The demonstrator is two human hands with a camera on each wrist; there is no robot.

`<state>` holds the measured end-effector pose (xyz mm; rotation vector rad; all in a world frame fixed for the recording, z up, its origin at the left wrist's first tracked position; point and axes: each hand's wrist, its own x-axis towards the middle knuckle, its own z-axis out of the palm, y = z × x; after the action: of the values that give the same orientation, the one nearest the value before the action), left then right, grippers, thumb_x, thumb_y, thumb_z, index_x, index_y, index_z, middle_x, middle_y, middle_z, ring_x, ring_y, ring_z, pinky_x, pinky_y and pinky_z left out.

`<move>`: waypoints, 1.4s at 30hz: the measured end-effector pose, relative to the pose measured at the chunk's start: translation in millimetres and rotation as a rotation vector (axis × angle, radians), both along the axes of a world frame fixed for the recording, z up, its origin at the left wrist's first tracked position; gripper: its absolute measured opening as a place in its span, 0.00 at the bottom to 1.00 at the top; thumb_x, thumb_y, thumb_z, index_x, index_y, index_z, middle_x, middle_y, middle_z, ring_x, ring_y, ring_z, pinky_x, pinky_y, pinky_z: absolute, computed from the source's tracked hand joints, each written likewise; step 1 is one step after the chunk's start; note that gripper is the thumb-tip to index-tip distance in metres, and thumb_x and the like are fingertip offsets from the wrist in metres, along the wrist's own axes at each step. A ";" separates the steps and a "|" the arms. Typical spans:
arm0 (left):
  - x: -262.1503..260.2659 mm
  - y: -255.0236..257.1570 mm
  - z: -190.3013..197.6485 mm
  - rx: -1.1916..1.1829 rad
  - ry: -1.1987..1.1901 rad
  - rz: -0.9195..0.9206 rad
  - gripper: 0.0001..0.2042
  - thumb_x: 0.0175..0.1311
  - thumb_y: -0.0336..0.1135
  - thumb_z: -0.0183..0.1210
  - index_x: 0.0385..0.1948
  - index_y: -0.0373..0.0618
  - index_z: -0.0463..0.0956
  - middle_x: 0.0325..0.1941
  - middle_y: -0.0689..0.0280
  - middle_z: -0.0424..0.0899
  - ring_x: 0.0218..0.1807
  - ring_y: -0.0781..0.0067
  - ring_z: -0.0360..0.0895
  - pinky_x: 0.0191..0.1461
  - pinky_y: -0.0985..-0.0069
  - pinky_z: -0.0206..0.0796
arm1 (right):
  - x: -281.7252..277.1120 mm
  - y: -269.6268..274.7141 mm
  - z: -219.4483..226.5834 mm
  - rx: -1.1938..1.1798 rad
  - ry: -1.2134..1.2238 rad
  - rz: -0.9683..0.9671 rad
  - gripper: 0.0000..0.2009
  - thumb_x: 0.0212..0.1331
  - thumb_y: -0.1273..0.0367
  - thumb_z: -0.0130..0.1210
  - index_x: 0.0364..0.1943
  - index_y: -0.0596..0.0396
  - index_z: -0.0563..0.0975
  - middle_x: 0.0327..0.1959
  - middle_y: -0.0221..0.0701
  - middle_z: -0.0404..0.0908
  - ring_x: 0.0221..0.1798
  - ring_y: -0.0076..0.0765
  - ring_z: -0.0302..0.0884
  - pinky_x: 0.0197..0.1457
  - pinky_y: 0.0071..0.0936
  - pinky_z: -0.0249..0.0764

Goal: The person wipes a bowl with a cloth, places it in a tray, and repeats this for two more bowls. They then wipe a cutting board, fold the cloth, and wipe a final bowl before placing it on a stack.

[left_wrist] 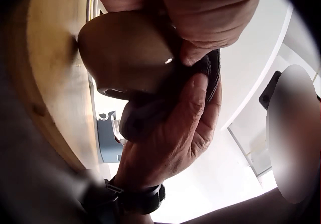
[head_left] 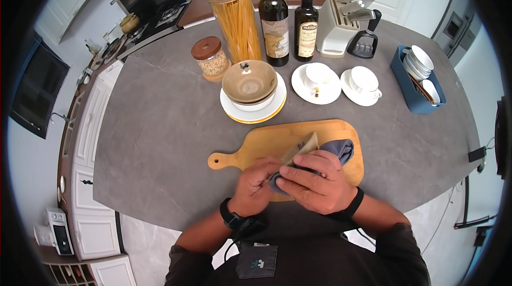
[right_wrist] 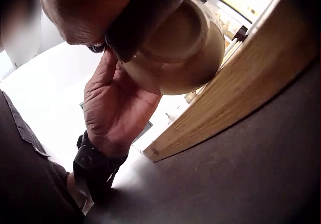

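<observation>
Over the wooden cutting board (head_left: 341, 126), a brown bowl (head_left: 308, 143) is tipped on its side between the two hands. The left hand (head_left: 254, 184) grips the bowl by its near left part. A dark grey cloth (head_left: 338, 150) is in the right hand (head_left: 320, 182), whose fingers press it to the bowl's near rim; one end bulges out to the right. The right wrist view shows the underside and foot ring of the bowl (right_wrist: 200, 68), with the left palm (right_wrist: 120, 108) against it. In the left wrist view the cloth (left_wrist: 213, 76) is bunched between both hands.
Behind the board stand stacked bowls (head_left: 249, 84) on plates, and two white cups (head_left: 318, 75) with saucers. Farther back are a pasta jar (head_left: 237, 25), an oat jar (head_left: 209, 59), two bottles (head_left: 275, 30) and a knife block (head_left: 335, 30). A blue caddy (head_left: 421, 97) sits at right.
</observation>
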<state>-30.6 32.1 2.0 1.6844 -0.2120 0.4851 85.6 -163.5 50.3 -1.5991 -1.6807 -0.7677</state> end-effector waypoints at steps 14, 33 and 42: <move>-2.5 -2.4 1.3 -0.049 0.083 -0.022 0.11 0.79 0.34 0.66 0.48 0.33 0.84 0.45 0.60 0.84 0.45 0.66 0.78 0.50 0.71 0.70 | 29.3 1.4 -23.0 0.071 0.939 -0.145 0.17 0.68 0.78 0.61 0.61 0.65 0.84 0.64 0.48 0.86 0.68 0.59 0.81 0.72 0.48 0.77; -4.8 2.9 2.0 -0.145 0.146 -0.056 0.10 0.79 0.32 0.66 0.49 0.33 0.82 0.48 0.62 0.83 0.45 0.72 0.77 0.49 0.74 0.70 | 17.4 1.3 -7.0 -0.029 0.329 0.004 0.17 0.64 0.75 0.64 0.57 0.60 0.87 0.69 0.41 0.85 0.75 0.55 0.78 0.79 0.57 0.70; -2.6 1.7 0.8 -0.174 0.110 -0.077 0.10 0.80 0.33 0.65 0.48 0.34 0.83 0.49 0.62 0.84 0.48 0.72 0.77 0.52 0.73 0.69 | 32.1 6.4 -27.7 0.074 1.095 0.091 0.20 0.84 0.70 0.49 0.72 0.63 0.77 0.76 0.46 0.78 0.79 0.49 0.73 0.83 0.42 0.65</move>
<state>-33.3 33.9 2.8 1.5217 -0.1496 0.3423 117.7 -157.1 22.6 -1.4419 -0.8795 0.1370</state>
